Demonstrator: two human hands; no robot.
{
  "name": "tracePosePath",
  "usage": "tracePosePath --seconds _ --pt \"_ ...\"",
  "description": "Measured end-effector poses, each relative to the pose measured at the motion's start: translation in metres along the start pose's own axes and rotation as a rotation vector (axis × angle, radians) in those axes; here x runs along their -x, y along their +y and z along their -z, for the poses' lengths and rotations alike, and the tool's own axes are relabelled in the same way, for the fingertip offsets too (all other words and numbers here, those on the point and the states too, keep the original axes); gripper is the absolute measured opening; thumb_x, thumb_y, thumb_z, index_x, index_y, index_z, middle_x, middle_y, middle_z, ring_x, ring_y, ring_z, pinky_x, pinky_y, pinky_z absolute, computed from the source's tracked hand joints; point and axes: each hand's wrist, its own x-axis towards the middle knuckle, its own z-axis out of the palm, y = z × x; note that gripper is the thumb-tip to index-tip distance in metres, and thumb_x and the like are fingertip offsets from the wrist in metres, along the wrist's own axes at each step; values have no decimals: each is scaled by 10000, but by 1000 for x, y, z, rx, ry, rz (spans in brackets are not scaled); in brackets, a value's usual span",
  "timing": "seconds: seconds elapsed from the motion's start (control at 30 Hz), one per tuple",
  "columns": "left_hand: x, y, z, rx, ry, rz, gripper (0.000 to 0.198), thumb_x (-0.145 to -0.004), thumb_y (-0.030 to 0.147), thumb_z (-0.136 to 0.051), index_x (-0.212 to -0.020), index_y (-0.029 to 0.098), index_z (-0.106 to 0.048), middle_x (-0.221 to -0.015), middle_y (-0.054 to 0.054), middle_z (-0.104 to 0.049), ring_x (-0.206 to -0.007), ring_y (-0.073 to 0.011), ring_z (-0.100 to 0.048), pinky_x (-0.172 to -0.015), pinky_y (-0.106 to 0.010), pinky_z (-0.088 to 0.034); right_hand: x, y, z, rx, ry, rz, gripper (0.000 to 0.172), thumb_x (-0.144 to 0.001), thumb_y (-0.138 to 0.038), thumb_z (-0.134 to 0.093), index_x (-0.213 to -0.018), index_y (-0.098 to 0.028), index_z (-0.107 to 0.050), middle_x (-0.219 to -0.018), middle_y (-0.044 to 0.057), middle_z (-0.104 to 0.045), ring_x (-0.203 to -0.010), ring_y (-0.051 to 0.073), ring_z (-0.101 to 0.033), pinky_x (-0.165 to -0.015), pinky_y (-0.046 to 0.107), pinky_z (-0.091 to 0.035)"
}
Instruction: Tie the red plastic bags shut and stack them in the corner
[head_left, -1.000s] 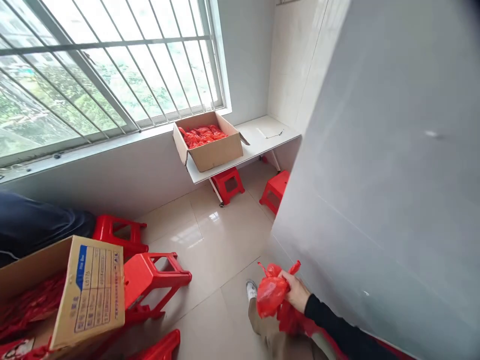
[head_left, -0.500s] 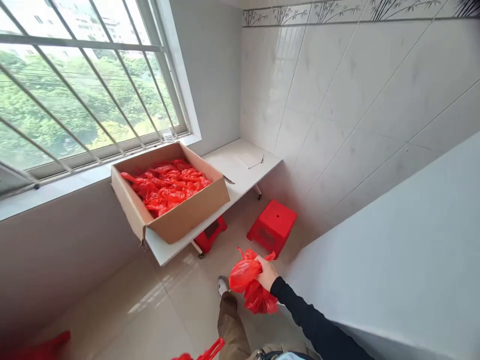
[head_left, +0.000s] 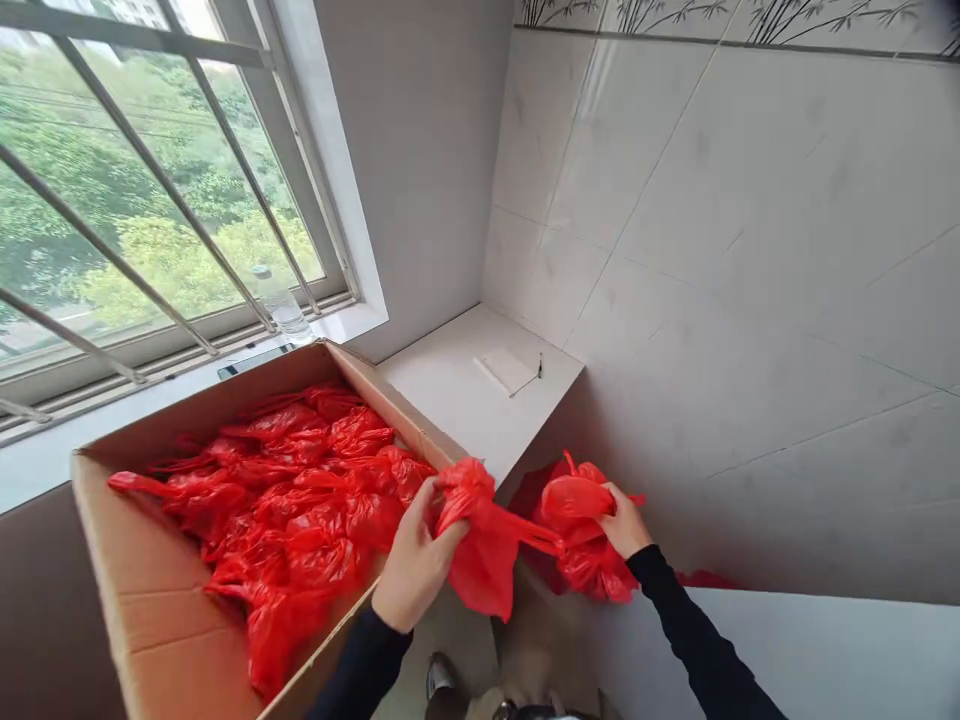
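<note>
My left hand (head_left: 420,560) is closed on a red plastic bag (head_left: 484,565), its fingers and thumb gathered round the upper part while the rest hangs down. It is beside the near right edge of a cardboard box (head_left: 150,630). Inside the box lie many crumpled, knotted red plastic bags (head_left: 300,490). My right hand (head_left: 624,522) grips a bunch of red plastic bags (head_left: 581,515), just right of the left hand's bag. What the bags contain, if anything, cannot be made out.
The box stands on a white table (head_left: 442,350) under a barred window (head_left: 150,190). On the table lies a thin pale item with a cord (head_left: 517,380). A clear bottle (head_left: 281,305) and a dark flat object (head_left: 255,360) are on the sill. A white panel (head_left: 810,640) is at right.
My view has moved closer to the box and table. My left hand has come into view with its red bag, raised beside the box. My right hand still holds its bunch.
</note>
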Motion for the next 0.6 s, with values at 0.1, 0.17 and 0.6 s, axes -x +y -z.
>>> tracePosePath --seconds 0.1,0.17,0.6 --pt "-120 18 -10 -2 -67 9 327 -691 298 -619 -991 193 -541 -809 -14 -695 -784 -207 -667 -688 -290 -521 -101 -9 -12 -29 -38 37 212 -706 -288 -595 -891 -184 -595 -825 52 -716 -765 217 -646 -734 311 -518" --pt "-203 17 -10 -17 -40 54 303 -703 239 -612 -994 186 -541 -757 5 -686 -680 -175 -639 -609 -262 -483 -178 -19 -28 -52 -93 83 217 -712 -278 -596 -906 -180 -592 -847 60 -718 -777 216 -644 -743 310 -519" --pt "-546 -96 40 -117 585 575 350 -932 307 -622 -1240 154 -561 -1075 -72 -644 -834 -169 -651 -711 -339 -579 -619 -89 -250 39 -456 176 269 -724 -168 -600 -988 -213 -585 -900 24 -685 -806 203 -612 -802 349 -498"
